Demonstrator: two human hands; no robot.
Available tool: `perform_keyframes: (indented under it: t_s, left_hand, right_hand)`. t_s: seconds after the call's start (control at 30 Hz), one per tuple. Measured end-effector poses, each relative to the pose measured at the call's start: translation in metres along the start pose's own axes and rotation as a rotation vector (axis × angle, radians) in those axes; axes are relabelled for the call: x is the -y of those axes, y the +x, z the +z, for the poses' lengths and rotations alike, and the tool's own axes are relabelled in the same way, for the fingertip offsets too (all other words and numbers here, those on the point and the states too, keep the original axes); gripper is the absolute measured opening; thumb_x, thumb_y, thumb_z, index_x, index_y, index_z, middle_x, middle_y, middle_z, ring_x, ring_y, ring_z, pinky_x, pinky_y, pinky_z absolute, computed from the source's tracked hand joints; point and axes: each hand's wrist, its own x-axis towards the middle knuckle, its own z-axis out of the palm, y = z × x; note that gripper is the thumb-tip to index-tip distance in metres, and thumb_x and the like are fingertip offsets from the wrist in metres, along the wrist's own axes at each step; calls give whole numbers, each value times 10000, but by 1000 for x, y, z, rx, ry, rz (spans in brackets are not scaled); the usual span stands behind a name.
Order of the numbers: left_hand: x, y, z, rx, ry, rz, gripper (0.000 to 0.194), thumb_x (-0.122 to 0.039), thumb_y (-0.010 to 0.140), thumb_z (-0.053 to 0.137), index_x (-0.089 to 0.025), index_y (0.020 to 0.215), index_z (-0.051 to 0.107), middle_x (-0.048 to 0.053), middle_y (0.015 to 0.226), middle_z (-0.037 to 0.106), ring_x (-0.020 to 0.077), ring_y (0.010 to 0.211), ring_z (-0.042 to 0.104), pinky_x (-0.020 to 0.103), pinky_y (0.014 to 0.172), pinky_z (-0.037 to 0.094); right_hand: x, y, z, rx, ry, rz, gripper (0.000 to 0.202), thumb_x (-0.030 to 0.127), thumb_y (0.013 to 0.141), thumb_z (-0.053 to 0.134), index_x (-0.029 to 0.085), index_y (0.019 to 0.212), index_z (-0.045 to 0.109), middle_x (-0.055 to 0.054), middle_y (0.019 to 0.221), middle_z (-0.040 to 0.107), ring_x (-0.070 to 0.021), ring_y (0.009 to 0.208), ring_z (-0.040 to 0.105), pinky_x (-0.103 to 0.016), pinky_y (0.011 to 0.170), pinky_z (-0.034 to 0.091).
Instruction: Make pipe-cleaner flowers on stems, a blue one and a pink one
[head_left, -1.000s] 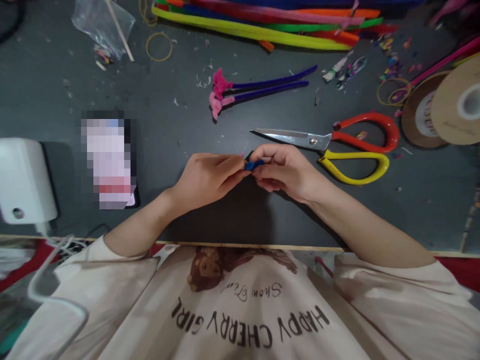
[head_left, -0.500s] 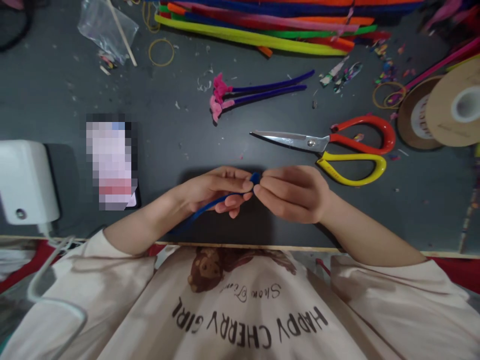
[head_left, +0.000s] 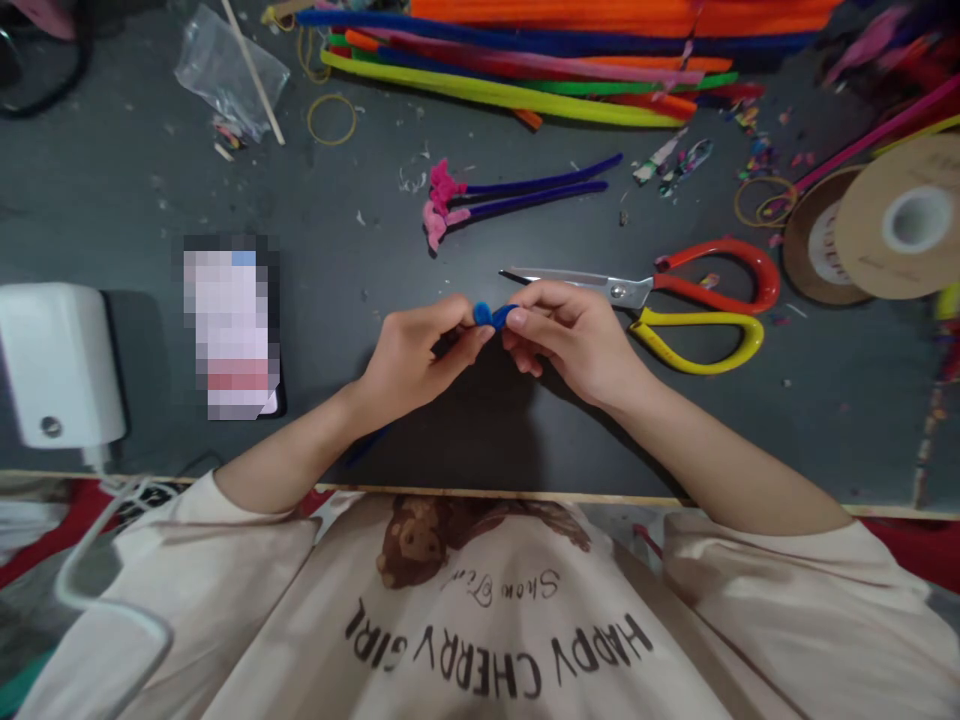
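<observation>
A blue pipe cleaner shows small curled loops between my two hands. My left hand pinches its left side, and my right hand pinches the right side with thumb and forefinger. Part of a dark blue strand shows below my left wrist. Scissors with one red and one yellow handle lie just beyond my right hand. Farther up are two purple stems with pink twisted heads.
Colourful pipe cleaners lie along the far side. A phone and a white power bank with a cable are at the left. Ribbon spools sit at the right, near scraps and a rubber band. A plastic bag lies at upper left.
Both hands have moved up and turned, with the fingertips now higher over the table. More of the blue curl shows between them. The view has shifted slightly.
</observation>
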Motion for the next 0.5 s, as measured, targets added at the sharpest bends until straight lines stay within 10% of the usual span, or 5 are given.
perform_keyframes:
  t_s: [0.23, 0.5]
  left_hand:
    - [1, -3, 5, 51, 76, 189, 243, -139, 842, 563, -170, 641, 430, -77, 503, 461, 19, 434, 343, 154, 429, 266]
    - [-5, 3, 0, 347, -680, -394, 192, -289, 861, 609, -158, 734, 549, -48, 542, 569, 35, 426, 507, 135, 421, 414]
  right_hand:
    - [3, -4, -2, 35, -291, -158, 257, 398, 819, 678, 178, 737, 571, 53, 586, 546, -39, 464, 477, -175, 429, 358]
    - [8, -13, -6, 62, -532, -420, 165, 289, 894, 575, 199, 761, 613, -5, 741, 615, -80, 593, 521, -234, 556, 413]
